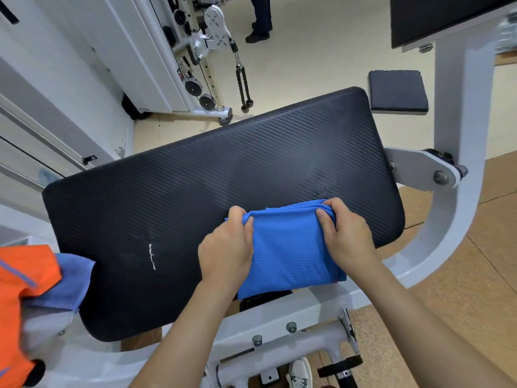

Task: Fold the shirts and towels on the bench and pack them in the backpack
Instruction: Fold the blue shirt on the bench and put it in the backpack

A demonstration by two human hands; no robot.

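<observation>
Near the right edge of the padded surface (pixel 181 197), the folded blue shirt (pixel 288 247) is pinched by the left grip (pixel 226 253) and the right grip (pixel 347 239), probably so its folds are held together.

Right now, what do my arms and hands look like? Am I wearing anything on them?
Your left hand and right hand are bare: no gloves, rings or watch in view. No sleeve shows on either arm as far up as the picture reaches.
</observation>
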